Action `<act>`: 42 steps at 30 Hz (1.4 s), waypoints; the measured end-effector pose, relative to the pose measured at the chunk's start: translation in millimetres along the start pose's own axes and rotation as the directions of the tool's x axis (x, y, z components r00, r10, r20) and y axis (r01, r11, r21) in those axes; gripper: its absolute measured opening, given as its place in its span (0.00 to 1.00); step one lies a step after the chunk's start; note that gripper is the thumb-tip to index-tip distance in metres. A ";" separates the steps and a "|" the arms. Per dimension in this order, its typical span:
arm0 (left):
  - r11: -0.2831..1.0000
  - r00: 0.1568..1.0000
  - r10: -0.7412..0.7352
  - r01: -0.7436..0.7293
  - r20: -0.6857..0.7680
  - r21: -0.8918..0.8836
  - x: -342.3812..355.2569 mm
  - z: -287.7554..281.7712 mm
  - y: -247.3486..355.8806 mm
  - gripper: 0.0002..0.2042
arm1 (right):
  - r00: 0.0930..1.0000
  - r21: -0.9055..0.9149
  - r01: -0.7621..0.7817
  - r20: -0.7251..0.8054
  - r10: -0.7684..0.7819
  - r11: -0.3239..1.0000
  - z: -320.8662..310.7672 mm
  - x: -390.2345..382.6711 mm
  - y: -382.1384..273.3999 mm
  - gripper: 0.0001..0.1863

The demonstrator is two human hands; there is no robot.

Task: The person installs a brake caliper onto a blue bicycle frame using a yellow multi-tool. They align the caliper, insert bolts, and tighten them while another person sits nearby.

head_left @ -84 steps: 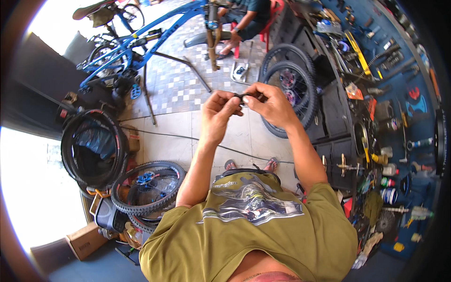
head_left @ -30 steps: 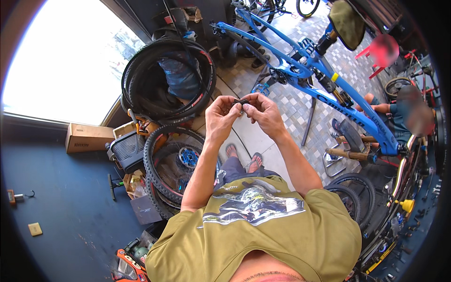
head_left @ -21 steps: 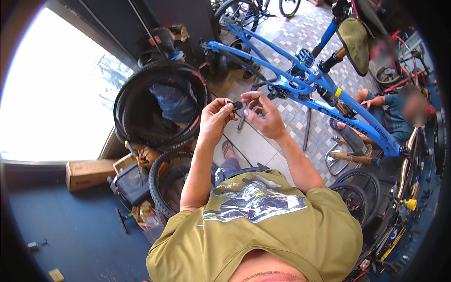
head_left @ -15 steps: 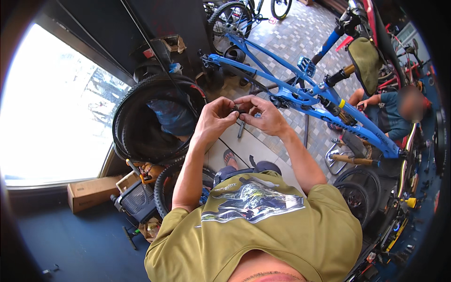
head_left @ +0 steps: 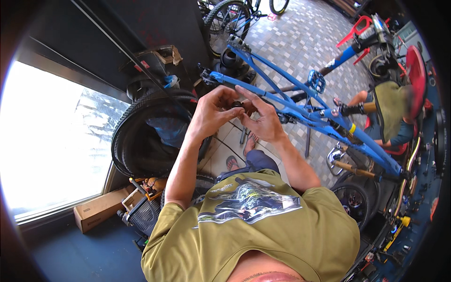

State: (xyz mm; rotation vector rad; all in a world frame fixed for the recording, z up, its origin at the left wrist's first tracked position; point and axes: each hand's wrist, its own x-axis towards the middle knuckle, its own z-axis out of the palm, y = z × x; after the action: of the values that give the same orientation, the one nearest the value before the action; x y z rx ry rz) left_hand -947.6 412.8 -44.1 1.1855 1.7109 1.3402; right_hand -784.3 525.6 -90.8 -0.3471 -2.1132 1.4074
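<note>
Held in front of my chest, a small black round part (head_left: 237,104) sits between the fingertips of both hands; its exact kind cannot be made out. My left hand (head_left: 210,113) pinches it between thumb and curled fingers. My right hand (head_left: 264,121) closes in from the other side, its index finger stretched over the top and its inner fingertips against the part. Just beyond my hands, a blue bicycle frame (head_left: 373,146) without wheels runs from upper middle to lower right. A blue pedal (head_left: 316,81) is on it.
Bicycle tires (head_left: 123,134) are stacked at left, near a cardboard box (head_left: 96,211). At right, an olive cover (head_left: 393,110) partly hides a seated person. A wheel (head_left: 355,203) lies below the frame, and tools line the right wall. Another bicycle (head_left: 229,23) stands at the far side.
My view has shifted, and the frame and olive cover appear displaced. My right index finger has straightened and lifted. The black part remains between my hands, now turned to show a round shape.
</note>
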 end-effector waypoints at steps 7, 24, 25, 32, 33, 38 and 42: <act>0.980 0.984 -0.021 -0.014 -0.175 -0.197 75.9 16.1 -20.7 0.14 | 0.985 0.401 -0.075 -0.115 0.131 0.913 -13.5 61.8 47.6 0.16; 0.959 0.969 0.242 -0.246 0.045 0.140 178.4 -4.4 -70.8 0.17 | 0.892 0.826 -0.271 0.023 0.452 0.494 -43.6 117.2 122.8 0.17; 0.943 0.959 0.277 -0.282 0.055 0.179 183.3 -5.2 -69.9 0.17 | 0.890 0.818 -0.278 0.023 0.455 0.503 -43.0 119.0 126.1 0.17; 0.903 0.924 0.299 -0.354 0.237 0.243 204.7 -41.5 -81.2 0.15 | 0.869 0.788 -0.248 -0.076 0.488 0.564 -9.7 136.6 124.0 0.16; 0.892 0.912 0.315 -0.379 0.262 0.248 207.6 -47.8 -84.9 0.15 | 0.873 0.744 -0.222 -0.136 0.468 0.631 -0.4 140.1 124.2 0.16; 0.843 0.889 0.323 -0.426 0.325 0.328 215.3 -69.7 -95.8 0.14 | 0.850 0.150 -0.441 -0.246 0.465 0.885 9.1 147.8 114.0 0.15; 0.791 0.857 0.327 -0.479 0.398 0.382 225.6 -79.0 -106.6 0.13 | 0.929 -0.371 -0.301 -0.323 0.182 0.879 5.4 162.4 96.8 0.17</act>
State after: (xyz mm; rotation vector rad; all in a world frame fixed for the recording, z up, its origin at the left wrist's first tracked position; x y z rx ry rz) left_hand -1130.3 585.1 -118.0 2.0327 1.6416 0.8978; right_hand -927.2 643.6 -129.0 -0.9562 -2.1671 0.9469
